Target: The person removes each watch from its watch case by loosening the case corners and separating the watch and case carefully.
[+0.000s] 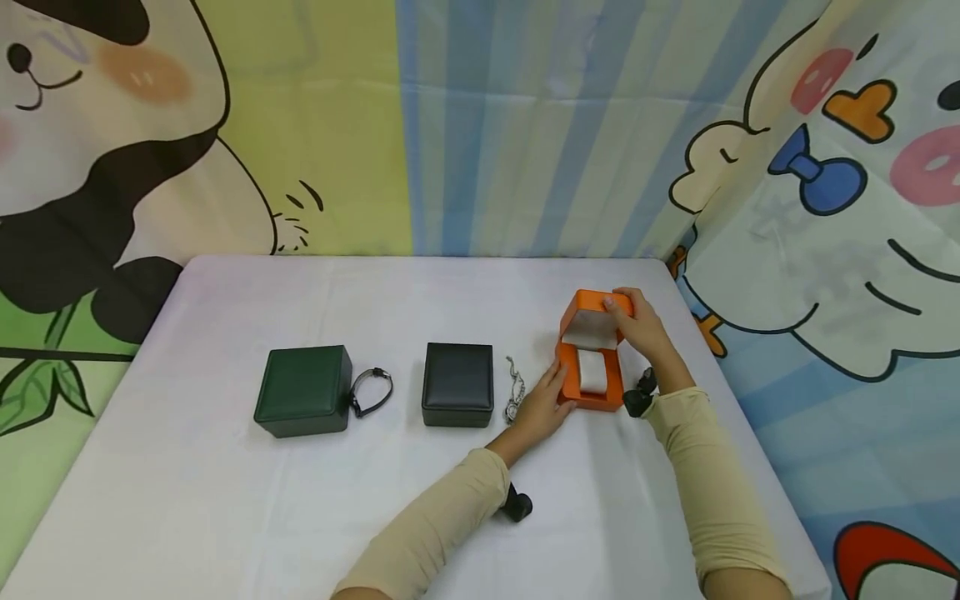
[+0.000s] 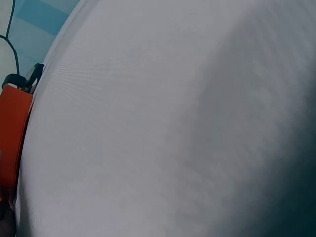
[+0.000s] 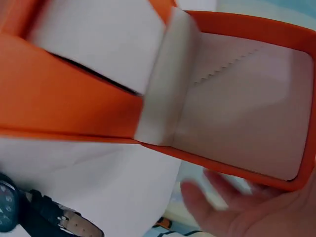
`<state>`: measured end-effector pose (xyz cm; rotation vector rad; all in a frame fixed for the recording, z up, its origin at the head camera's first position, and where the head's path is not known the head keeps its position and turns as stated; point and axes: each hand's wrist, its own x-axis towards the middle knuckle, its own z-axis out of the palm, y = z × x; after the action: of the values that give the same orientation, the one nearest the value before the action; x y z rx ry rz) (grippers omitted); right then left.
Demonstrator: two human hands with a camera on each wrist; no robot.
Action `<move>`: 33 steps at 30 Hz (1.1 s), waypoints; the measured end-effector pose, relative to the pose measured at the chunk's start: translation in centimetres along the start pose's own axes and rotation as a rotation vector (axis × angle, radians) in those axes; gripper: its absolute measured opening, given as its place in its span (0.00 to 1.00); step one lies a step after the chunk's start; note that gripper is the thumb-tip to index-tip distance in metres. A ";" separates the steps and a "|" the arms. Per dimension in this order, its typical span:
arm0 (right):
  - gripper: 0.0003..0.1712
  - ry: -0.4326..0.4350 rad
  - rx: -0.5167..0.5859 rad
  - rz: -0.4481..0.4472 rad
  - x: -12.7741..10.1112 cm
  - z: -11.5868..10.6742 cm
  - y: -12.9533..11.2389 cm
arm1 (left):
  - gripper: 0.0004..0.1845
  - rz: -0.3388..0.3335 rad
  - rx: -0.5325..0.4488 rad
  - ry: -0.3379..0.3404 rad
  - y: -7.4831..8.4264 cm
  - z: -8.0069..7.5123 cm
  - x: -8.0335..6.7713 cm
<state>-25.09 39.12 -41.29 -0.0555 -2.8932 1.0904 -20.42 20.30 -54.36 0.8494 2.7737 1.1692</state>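
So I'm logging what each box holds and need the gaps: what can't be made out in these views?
- Green box and black box: head view, lids closed, contents hidden.
- Orange box: head view, base partly behind the left hand.
- Dark watch: right wrist view, cut by the edge; in the head view mostly behind the right hand.
- Left wrist view: mostly white tablecloth.

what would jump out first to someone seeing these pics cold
The bright orange box standing open at the right of the white table, with a white cushion inside. The right hand grips its raised lid while the left hand rests against its left side. Left of it lie a silver chain, a black box and a green box with a black watch beside it.
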 end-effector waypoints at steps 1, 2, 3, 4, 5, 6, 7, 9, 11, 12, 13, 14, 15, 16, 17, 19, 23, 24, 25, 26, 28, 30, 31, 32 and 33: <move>0.38 -0.029 0.012 -0.001 -0.1 0.2 0.2 | 0.36 0.004 0.009 -0.002 0.0 0.0 -0.1; 0.38 -0.041 0.028 -0.005 -0.4 0.4 0.4 | 0.36 0.009 0.023 -0.002 -0.1 0.1 -0.2; 0.36 -0.031 0.038 -0.024 -0.7 0.5 0.5 | 0.36 0.014 0.038 -0.002 -0.1 0.1 -0.3; 0.35 -0.027 0.034 -0.052 -1.1 0.7 0.7 | 0.36 0.018 0.055 0.000 -0.1 0.2 -0.4; 0.35 -0.020 0.029 -0.081 -1.5 0.9 0.8 | 0.36 0.021 0.073 0.007 -0.1 0.2 -0.5; 0.34 -0.005 0.022 -0.106 -1.8 1.1 0.9 | 0.37 0.022 0.081 0.019 -0.1 0.2 -0.5; 0.34 0.012 0.019 -0.127 -2.2 1.3 0.9 | 0.37 0.018 0.096 0.029 -0.2 0.2 -0.5; 0.32 0.052 0.002 -0.151 -3.0 1.9 1.0 | 0.38 0.012 0.115 0.049 -0.1 0.2 -0.5; 0.30 0.097 -0.007 -0.158 -3.8 2.5 1.0 | 0.38 0.010 0.126 0.063 -0.1 0.1 -0.6; 0.29 0.117 -0.011 -0.159 -4.2 2.8 1.1 | 0.38 0.011 0.131 0.062 0.0 0.1 -0.6; 0.28 0.133 -0.018 -0.162 -4.7 3.0 1.1 | 0.38 0.016 0.140 0.061 0.0 0.0 -0.7; 0.28 0.144 -0.031 -0.169 -5.1 3.3 1.2 | 0.39 0.022 0.148 0.060 0.1 -0.1 -0.7; 0.29 0.155 -0.045 -0.177 -5.5 3.4 1.3 | 0.39 0.030 0.153 0.060 0.1 -0.1 -0.7; 0.29 0.166 -0.056 -0.186 -5.8 3.6 1.3 | 0.39 0.035 0.159 0.066 0.1 -0.2 -0.7; 0.30 0.180 -0.065 -0.194 -6.0 3.6 1.3 | 0.40 0.040 0.165 0.071 0.1 -0.2 -0.8; 0.31 0.204 -0.078 -0.206 -6.4 3.6 1.4 | 0.41 0.043 0.171 0.081 0.2 -0.2 -0.8; 0.32 0.231 -0.065 -0.206 -7.1 3.4 1.9 | 0.40 0.025 0.153 0.074 0.4 -0.1 -0.8; 0.32 0.229 -0.065 -0.205 -7.3 3.4 2.1 | 0.40 0.019 0.147 0.066 0.5 0.0 -0.8; 0.32 0.231 -0.066 -0.206 -7.6 3.5 2.3 | 0.39 0.015 0.142 0.059 0.5 0.1 -0.8; 0.32 0.235 -0.068 -0.210 -7.9 3.6 2.5 | 0.39 0.011 0.134 0.051 0.6 0.1 -0.9; 0.33 0.250 -0.095 -0.221 -8.5 4.0 3.0 | 0.39 0.004 0.122 0.043 0.7 0.3 -0.9; 0.33 0.270 -0.146 -0.241 -9.1 4.5 3.4 | 0.40 -0.004 0.111 0.051 0.7 0.4 -0.9; 0.33 0.282 -0.173 -0.256 -9.4 4.8 3.6 | 0.40 -0.013 0.101 0.056 0.7 0.4 -0.9; 0.33 0.290 -0.199 -0.268 -9.6 5.0 3.7 | 0.41 -0.021 0.089 0.064 0.6 0.4 -0.9; 0.33 0.296 -0.226 -0.281 -9.8 5.4 3.9 | 0.42 -0.031 0.078 0.069 0.6 0.4 -0.9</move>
<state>-15.51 38.01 -48.20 0.1618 -2.6391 0.6465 -19.30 20.44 -54.43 0.7834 2.8942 1.1134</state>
